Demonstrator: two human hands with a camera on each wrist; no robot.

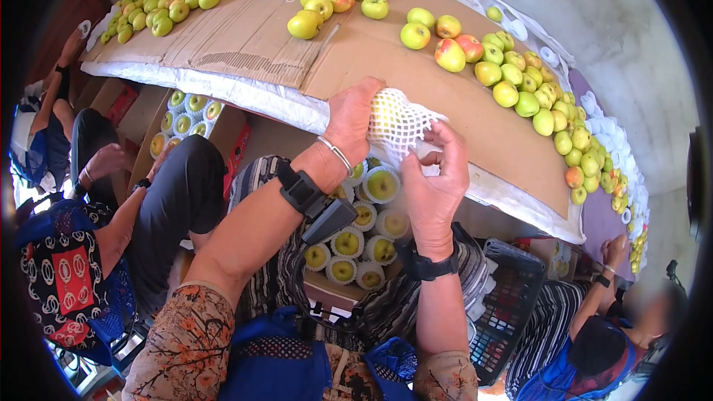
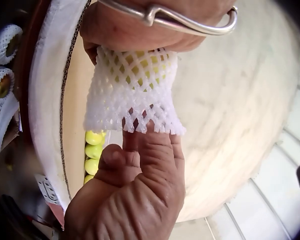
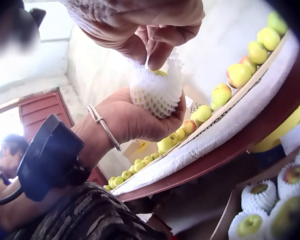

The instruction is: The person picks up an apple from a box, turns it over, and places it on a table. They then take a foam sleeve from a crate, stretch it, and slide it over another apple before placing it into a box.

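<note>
My left hand (image 1: 353, 120) grips a yellow-green apple (image 2: 149, 65) that sits inside a white foam net (image 1: 401, 125). The apple's skin shows through the mesh at the end by my palm, while the loose end of the net flares out past it. At that loose edge my right hand (image 1: 440, 189) pinches the foam between thumb and fingers. In the right wrist view the fingertips (image 3: 157, 57) of the right hand are right at the net's opening, where a bit of yellow-green skin shows. Both hands are above the front edge of the cardboard-covered table (image 1: 475, 134).
Below the hands stands a box of netted apples (image 1: 345, 241). Bare apples (image 1: 527, 104) lie along the table's right side, with more (image 1: 304, 24) at the back. A black crate (image 1: 512, 289) is at lower right. Other people sit on both sides (image 1: 111, 245).
</note>
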